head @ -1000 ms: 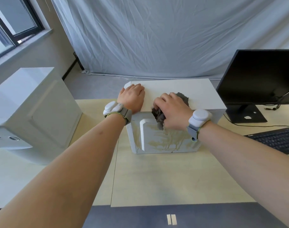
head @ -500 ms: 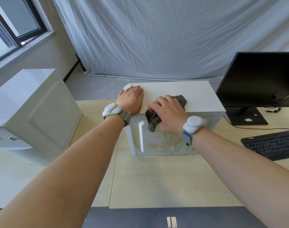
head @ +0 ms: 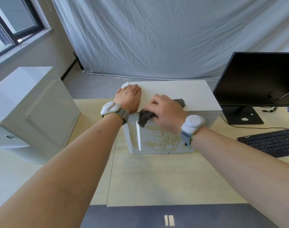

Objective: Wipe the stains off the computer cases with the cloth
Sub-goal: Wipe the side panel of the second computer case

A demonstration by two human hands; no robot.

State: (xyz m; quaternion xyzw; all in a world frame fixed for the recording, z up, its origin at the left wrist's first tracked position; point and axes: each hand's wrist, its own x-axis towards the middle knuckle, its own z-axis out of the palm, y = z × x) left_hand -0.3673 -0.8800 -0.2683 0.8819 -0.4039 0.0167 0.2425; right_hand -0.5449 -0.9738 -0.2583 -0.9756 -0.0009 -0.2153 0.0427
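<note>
1. Looking at where the dirt lies: the right hand (head: pixel 166 112) has its fingers curled round a crumpled dark grey cloth (head: pixel 145 118), held at the top edge of the near face of the white metal computer case lying on its side (head: pixel 173 91). The yellowish-brown streaky stains (head: pixel 160 139) run below the hand and toward the viewer, spreading left-right across that near face, so I'd guess the next swipes need to go downward.
2. The left hand (head: pixel 129 97) lies flat, fingers together, on the case's top near its far-left corner, looks like it's bracing the box. The right hand is clearly the nearer one to the stains.
3. A second white computer case standing upright (head: pixel 33 112) sits well apart on the left of the pale wood desk (head: pixel 157 178); no stains visible on the faces shown.
4. Hard to see: the right hand and wrist band cover the upper right of the stained face, the hand hides the cloth's middle, and the hand itself is a bit blurred.
</note>
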